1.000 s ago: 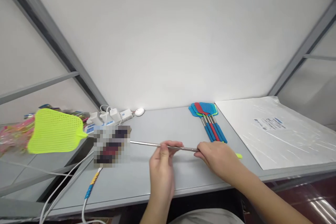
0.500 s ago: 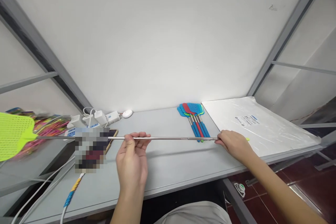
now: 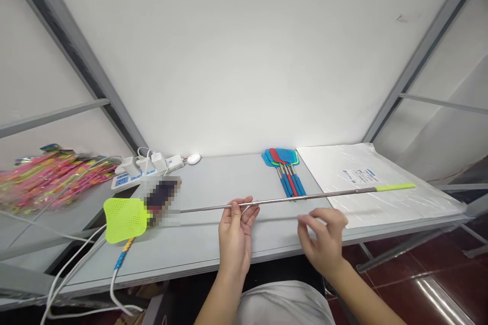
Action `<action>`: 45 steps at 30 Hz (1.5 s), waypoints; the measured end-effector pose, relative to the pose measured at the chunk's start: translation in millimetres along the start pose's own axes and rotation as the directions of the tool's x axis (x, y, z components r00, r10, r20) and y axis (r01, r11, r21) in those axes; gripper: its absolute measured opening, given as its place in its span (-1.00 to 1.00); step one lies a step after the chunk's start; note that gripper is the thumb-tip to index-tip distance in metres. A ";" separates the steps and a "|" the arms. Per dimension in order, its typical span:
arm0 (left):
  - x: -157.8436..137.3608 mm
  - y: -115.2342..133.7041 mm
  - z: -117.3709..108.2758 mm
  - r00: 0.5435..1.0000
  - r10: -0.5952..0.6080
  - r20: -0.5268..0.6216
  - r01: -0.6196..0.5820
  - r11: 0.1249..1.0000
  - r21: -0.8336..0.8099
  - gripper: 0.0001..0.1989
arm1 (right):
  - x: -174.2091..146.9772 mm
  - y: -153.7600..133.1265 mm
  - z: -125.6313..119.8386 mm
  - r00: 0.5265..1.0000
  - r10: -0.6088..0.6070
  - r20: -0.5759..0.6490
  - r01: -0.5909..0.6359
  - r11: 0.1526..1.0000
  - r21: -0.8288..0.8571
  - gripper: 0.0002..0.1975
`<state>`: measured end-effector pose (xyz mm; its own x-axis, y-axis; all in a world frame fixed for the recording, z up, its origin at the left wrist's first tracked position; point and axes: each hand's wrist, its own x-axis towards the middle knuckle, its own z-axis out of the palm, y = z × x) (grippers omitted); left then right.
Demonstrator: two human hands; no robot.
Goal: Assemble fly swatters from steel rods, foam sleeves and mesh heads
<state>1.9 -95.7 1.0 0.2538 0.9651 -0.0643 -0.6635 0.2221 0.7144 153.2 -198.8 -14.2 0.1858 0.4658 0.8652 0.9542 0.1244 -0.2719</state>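
Observation:
A long telescopic fly swatter (image 3: 331, 194) with a metal rod lies across my view, its yellow-green mesh head (image 3: 125, 219) at the left and its yellow-green grip (image 3: 394, 187) at the right. My left hand (image 3: 236, 241) holds the middle of the rod between thumb and fingers. Just below the rod, my right hand (image 3: 324, 236) is in the air with loosely curled fingers and nothing visible in it. Several shorter fly swatters, mostly blue with a red one (image 3: 292, 184) among them, lie in a bunch on the grey table (image 3: 217, 177) behind the rod.
A white wrapped flat package (image 3: 381, 162) lies on the table's right side. At the left are a power strip (image 3: 129, 180) with chargers, a white round object (image 3: 193, 159), a blurred-out phone-like item (image 3: 163, 195), white cables (image 3: 72, 264) and a pile of pink packets (image 3: 57, 177). Metal posts frame both sides.
My right hand has let go of the fly swatter's grip end and moved down, baring the grip. The swatter and my left hand appear farther right; the view has shifted too.

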 end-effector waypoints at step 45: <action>-39.7 3.7 -19.6 0.993 -0.108 0.040 0.106 0.993 0.055 -0.69 | 0.7 -39.3 1.3 0.519 0.554 0.650 -0.712 -0.140 0.688 -0.68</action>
<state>-24.5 -130.5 -7.4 0.3519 0.9291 -0.1133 -0.5931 0.3150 0.7410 115.5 -202.2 -3.5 0.4731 0.8807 0.0244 -0.4271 0.2535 -0.8680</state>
